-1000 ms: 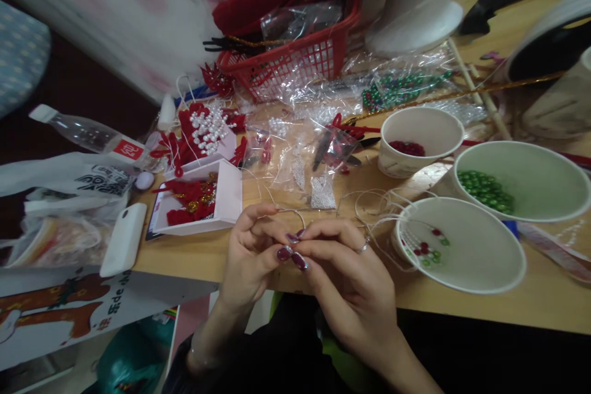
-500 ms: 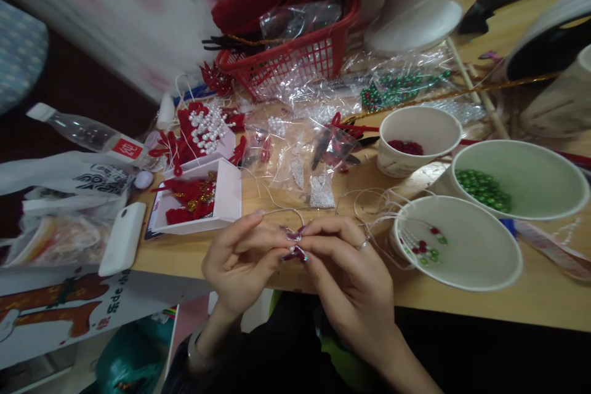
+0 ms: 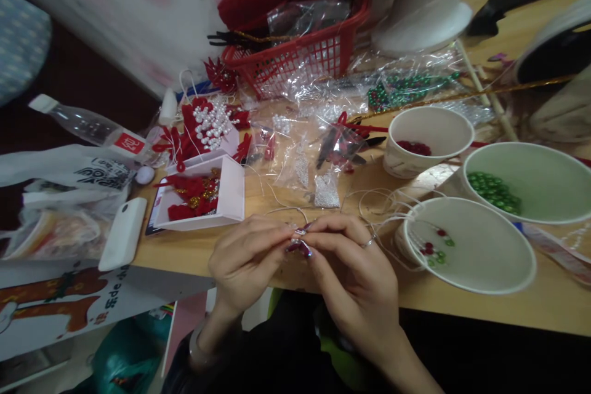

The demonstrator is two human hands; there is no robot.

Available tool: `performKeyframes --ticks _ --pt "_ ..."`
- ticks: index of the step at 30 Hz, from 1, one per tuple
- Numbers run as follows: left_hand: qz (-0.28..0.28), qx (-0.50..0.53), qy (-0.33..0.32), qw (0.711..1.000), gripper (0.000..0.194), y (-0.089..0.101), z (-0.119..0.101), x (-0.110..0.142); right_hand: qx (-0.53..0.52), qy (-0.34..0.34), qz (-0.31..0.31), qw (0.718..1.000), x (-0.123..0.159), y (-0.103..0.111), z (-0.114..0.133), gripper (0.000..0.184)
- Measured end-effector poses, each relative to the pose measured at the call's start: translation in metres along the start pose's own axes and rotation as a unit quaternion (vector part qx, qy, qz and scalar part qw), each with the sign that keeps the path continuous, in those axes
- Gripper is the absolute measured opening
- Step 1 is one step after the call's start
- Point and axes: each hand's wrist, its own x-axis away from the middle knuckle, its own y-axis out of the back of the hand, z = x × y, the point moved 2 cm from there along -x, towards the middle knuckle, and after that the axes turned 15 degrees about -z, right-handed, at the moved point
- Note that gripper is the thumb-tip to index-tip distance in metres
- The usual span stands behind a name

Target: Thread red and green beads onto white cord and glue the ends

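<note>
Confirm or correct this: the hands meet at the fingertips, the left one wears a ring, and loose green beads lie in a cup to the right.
Wrong hand: the head view shows the ring on the right hand, not the left hand. The rest stands.

From the dark purple fingernails (image 3: 305, 249), red beads (image 3: 414, 148) lie at two o'clock, green beads (image 3: 494, 192) between two and three, a cream-white cup (image 3: 489, 252) at three, a red lattice-patterned basket (image 3: 318, 55) at twelve, red-and-gold ornaments (image 3: 194, 197) in a white box (image 3: 231, 191) at ten, and a white phone (image 3: 120, 235) at nine.
</note>
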Motion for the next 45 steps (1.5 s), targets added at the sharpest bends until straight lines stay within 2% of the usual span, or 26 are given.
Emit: performKeyframes --ticks 6,15,25,37,45 --pt "0.032 -0.035 -0.017 0.999 0.024 0.0010 -0.0041 -0.0008 0.014 -0.002 0.001 1.000 0.0003 -0.0009 -0.0017 0.023" --pt "0.013 -0.102 -0.037 0.994 0.008 -0.0005 -0.0091 -0.0027 0.026 0.004 0.001 1.000 0.0012 -0.0006 -0.0031 0.024" --pt "-0.004 -0.117 -0.040 0.992 0.009 0.0010 -0.0088 -0.0031 0.031 0.001 0.000 1.000 0.0003 0.0006 -0.0030 0.022" --pt "0.034 -0.116 -0.009 0.993 0.010 0.0008 -0.0066 -0.0025 0.026 -0.003 0.007 1.000 0.0006 -0.0021 -0.0027 0.024" --pt "0.055 -0.118 -0.022 0.991 0.013 -0.0019 -0.0077 -0.0005 0.040 -0.010 0.008 0.999 -0.0004 0.0000 -0.0039 0.021"
